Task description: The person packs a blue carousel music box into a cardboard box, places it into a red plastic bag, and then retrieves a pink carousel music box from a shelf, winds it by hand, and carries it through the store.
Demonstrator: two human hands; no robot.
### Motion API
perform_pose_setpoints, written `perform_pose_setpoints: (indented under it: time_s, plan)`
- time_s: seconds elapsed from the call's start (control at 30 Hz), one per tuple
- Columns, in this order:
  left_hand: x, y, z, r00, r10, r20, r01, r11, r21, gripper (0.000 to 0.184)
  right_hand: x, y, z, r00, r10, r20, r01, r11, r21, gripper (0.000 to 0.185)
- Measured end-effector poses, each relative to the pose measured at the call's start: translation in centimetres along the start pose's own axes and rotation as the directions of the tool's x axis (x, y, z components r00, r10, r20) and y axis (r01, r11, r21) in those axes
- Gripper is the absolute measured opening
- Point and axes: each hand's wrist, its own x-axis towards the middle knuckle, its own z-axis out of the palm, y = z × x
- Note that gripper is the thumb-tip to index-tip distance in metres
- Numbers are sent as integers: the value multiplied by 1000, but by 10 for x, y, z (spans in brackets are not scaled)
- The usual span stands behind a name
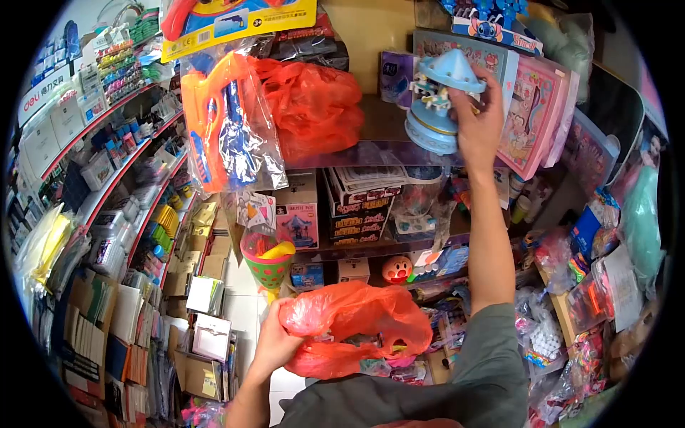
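My right hand (479,123) is closed around the side of a light blue carousel toy (437,121) with a pointed roof and small white horses. The carousel is nearly upright at the edge of the upper shelf (378,121); I cannot tell whether its base rests there. Low in front of me, my left hand (277,341) grips the left side of a red plastic bag (357,303), whose mouth gapes. More crumpled red plastic bags (314,107) lie on the upper shelf, left of the carousel.
A bagged orange and blue toy gun (227,121) hangs at the left. Pink boxed sets (531,110) stand right of my right hand. Below are stacked boxes (360,214), a green and red cone-shaped toy (267,264) and a round red face toy (397,269). Stationery shelves (107,185) line the left.
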Motion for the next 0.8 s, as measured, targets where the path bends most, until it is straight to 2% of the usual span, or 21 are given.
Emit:
perform_pose_setpoints:
  time_s: [0.07, 0.13, 0.2, 0.27, 0.3, 0.4, 0.47, 0.53, 0.57, 0.6, 0.67, 0.7, 0.73, 0.8]
  plan:
    - [2, -13, 2, 1000, -14, 19, 15, 998, -59, 63, 0, 12, 8, 999, 16, 33, -15, 1000, -25, 50]
    - [5, -18, 5, 997, -69, 40, 75, 982, -175, 66, -3, 21, 12, 999, 9, 48, -14, 996, 92, 51]
    - [12, -33, 11, 993, -51, 108, 76, 967, -244, 65, -12, 18, 7, 996, 54, 70, -60, 995, 80, 51]
    - [22, -53, 21, 980, -68, 188, 139, 908, -395, 63, -27, 9, 5, 981, 174, 84, -179, 982, 62, 50]
    - [28, -60, 27, 970, -77, 229, 173, 882, -438, 62, -35, 6, 6, 989, 131, 69, -136, 988, 73, 50]
    - [43, -57, 40, 937, -95, 336, 271, 805, -528, 63, -58, 2, 3, 951, 285, 123, -305, 932, 197, 49]
    - [52, -60, 47, 922, -51, 383, 264, 808, -528, 65, -69, 1, -3, 940, 316, 131, -337, 921, 196, 48]
    - [62, -46, 52, 895, 109, 432, 207, 758, -619, 71, -78, -4, -7, 951, 271, 152, -294, 942, 161, 49]
    - [67, -40, 52, 879, 126, 459, 161, 829, -535, 86, -82, -6, -9, 952, 268, 150, -291, 944, 156, 49]
    - [72, -29, 51, 877, 131, 463, 161, 828, -538, 86, -86, -9, -12, 951, 266, 158, -290, 944, 159, 50]
    - [78, -7, 50, 836, 238, 495, -36, 923, -382, 104, -95, -15, -20, 949, 264, 173, -291, 943, 160, 56]
    - [85, -12, 56, 812, 224, 538, 8, 919, -395, 118, -97, -16, -23, 952, 247, 181, -271, 955, 118, 63]
    - [90, -13, 61, 809, 231, 540, 7, 916, -402, 118, -101, -13, -27, 967, 188, 171, -198, 979, 43, 62]
    - [99, -12, 68, 780, 330, 532, -70, 890, -450, 119, -108, -17, -31, 969, 171, 179, -158, 984, -82, 62]
